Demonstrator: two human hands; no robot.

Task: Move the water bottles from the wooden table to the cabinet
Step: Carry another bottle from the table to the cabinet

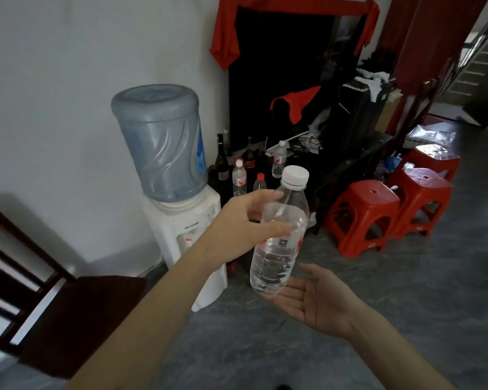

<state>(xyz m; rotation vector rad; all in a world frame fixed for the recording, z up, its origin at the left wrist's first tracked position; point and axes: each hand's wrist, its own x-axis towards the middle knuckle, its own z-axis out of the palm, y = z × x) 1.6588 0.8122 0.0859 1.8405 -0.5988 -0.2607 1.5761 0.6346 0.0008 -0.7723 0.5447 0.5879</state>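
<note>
We see the left hand (237,226) gripping a clear water bottle (279,235) in mid-air, thumb and fingers curled round its upper body — white cap on, water filling roughly the lower half. The right hand (316,302) lies palm-up just under the bottle's base, fingers straight and slightly apart. Behind stands a water dispenser (186,235) carrying an upturned blue jug (161,142). Beside it, on the dark cabinet (350,167), stand more bottles — two small clear ones (239,178) with white caps, several dark glass ones.
</note>
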